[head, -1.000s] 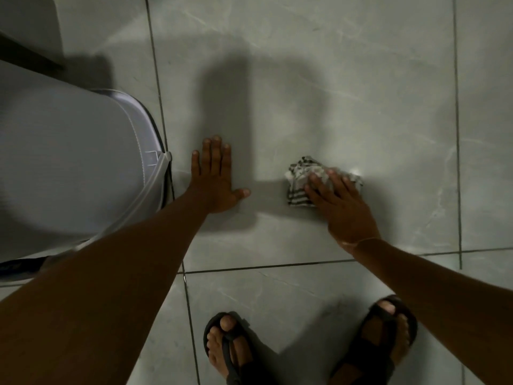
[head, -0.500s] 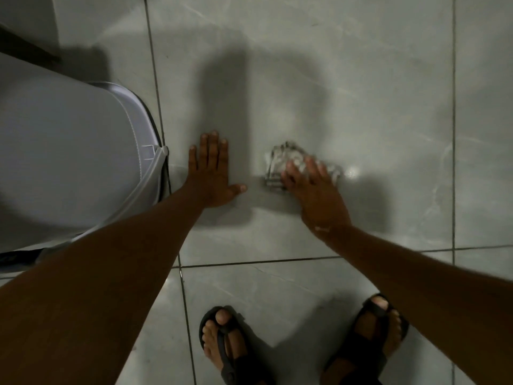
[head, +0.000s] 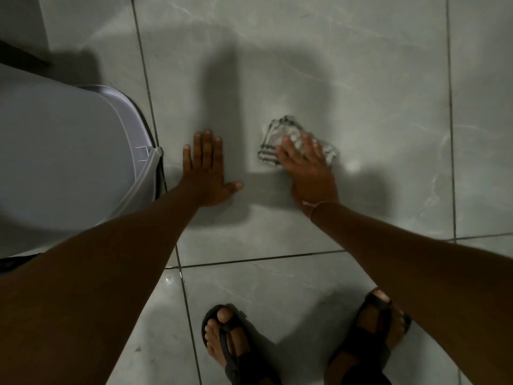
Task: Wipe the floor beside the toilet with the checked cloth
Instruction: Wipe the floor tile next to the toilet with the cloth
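Observation:
The checked cloth [head: 273, 136], white with dark lines and bunched up, lies on the grey tiled floor [head: 347, 79]. My right hand [head: 308, 170] presses down on it, fingers spread over its near right part; the cloth looks blurred. My left hand [head: 205, 173] rests flat on the floor with its fingers apart, holding nothing, just right of the toilet [head: 63, 151]. The toilet's closed white lid fills the left side of the view.
My two feet in dark sandals stand on the near tiles, the left foot [head: 227, 343] and the right foot [head: 380, 323]. Dark grout lines cross the floor. Shadows of my arms fall on the tile beyond my hands.
My right hand slid the cloth leftward across the tile, toward my left hand, then slightly back right. My left hand stayed flat in place.

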A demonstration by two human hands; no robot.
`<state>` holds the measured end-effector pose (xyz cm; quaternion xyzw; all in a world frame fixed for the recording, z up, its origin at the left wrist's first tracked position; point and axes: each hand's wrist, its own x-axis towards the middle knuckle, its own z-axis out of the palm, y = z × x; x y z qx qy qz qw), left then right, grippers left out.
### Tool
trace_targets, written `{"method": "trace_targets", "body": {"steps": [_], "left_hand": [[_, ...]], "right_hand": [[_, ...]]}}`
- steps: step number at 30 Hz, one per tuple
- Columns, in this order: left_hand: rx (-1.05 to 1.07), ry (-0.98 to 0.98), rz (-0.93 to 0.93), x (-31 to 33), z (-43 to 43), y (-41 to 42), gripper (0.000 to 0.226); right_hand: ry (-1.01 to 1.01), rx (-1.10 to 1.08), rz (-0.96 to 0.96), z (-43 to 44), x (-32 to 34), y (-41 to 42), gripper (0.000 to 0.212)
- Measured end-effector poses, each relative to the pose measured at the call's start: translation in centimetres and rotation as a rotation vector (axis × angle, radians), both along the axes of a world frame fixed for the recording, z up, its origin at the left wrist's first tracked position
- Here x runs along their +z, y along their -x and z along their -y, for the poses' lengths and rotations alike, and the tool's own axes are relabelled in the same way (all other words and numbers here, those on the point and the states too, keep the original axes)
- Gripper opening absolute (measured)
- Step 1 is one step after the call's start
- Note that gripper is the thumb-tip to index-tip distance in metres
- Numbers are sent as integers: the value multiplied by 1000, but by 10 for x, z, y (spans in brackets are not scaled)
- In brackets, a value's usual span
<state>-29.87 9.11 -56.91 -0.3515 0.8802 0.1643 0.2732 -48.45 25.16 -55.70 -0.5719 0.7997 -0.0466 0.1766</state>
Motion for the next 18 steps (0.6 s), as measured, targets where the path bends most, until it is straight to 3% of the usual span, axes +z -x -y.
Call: {"method": "trace_targets", "body": {"steps": [4,9,11,15,18], "left_hand": [[2,-13,30,-1,1,0,114],[1,-14,47,0,2,1,114],[0,-14,33,-1,2,0,114],[2,-6,6,-1,0,-1,115],[2,-1,11,-1,0,-1,115]], "right_hand": [[-45,214,7,-76,4,-40,80],[-176,78,18,-143,9,6,87],[-200,-90,9,-133,14,39,86],[-188,-302,-62,-67,10,79,58],[-130,-329,-5,-17,4,79,73]]}}
